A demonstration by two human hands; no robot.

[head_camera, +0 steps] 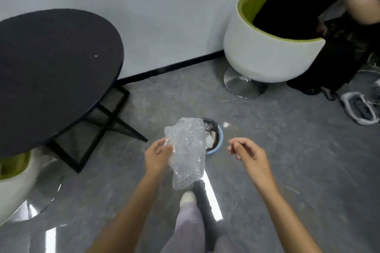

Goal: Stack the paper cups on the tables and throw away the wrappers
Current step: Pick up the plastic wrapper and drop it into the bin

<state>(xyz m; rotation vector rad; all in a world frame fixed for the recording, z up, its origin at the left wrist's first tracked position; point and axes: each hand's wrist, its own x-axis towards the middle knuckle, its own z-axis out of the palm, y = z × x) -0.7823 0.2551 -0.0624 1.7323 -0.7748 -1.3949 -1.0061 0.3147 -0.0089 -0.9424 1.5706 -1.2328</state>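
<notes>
My left hand (157, 155) pinches a crumpled clear plastic wrapper (188, 152) that hangs in front of me above the grey floor. Just behind the wrapper stands a small blue-rimmed bin (216, 137) with a dark liner and some white scraps inside; the wrapper hides its left part. My right hand (247, 153) hovers to the right of the wrapper with loosely curled fingers, holding nothing. No paper cups are in view.
A round black table (53, 72) on a black cross frame stands at the left. One white and green tub chair (267, 47) with a person sitting in it is at the back right; another (14, 178) is at the left edge. A small white scrap (226, 124) lies by the bin.
</notes>
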